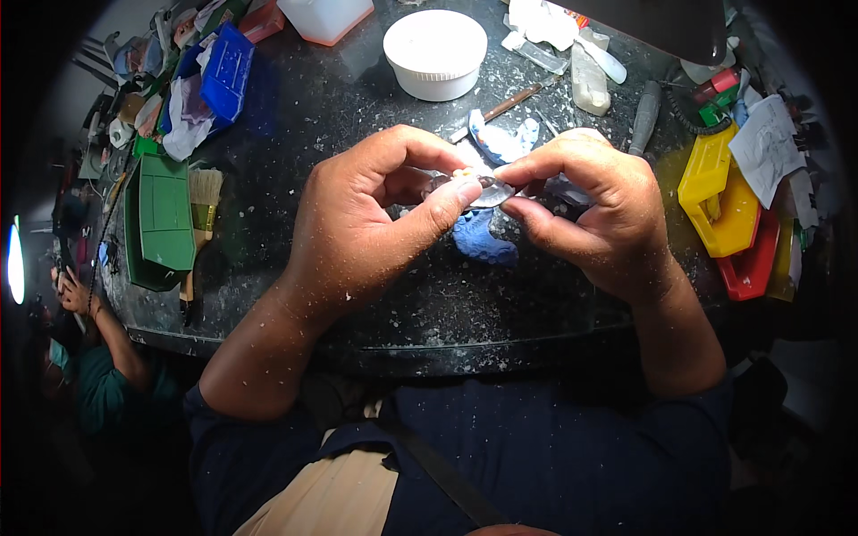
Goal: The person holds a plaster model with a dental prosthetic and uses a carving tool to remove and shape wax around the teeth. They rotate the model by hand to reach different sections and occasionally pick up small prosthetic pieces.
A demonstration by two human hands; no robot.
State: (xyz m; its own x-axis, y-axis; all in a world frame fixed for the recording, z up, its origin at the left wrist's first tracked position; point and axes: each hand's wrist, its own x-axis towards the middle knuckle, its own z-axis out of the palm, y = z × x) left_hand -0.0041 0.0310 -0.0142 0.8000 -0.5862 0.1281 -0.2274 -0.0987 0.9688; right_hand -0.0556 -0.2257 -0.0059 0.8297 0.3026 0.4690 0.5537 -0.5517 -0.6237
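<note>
My left hand (357,219) and my right hand (608,210) meet over the middle of the table. Between thumb and fingers, both pinch a small shiny curved piece (490,193), clear or silvery, which looks like a dental plate. Small pale bits show on it by my left fingertips, and its far side is hidden. Directly below the piece lies a blue dental cast (484,239), partly covered by it. Just beyond my fingers is a blue-and-white dental cast (502,141), with a thin wooden-handled tool (514,100) behind it.
A white lidded tub (435,55) stands at the back. On the left are a green bin (163,219), a brush (206,201) and a blue bin (227,73). Yellow (715,196) and red bins (753,259) stand right, near a grey-handled tool (644,118). Another person's hand (76,293) shows far left.
</note>
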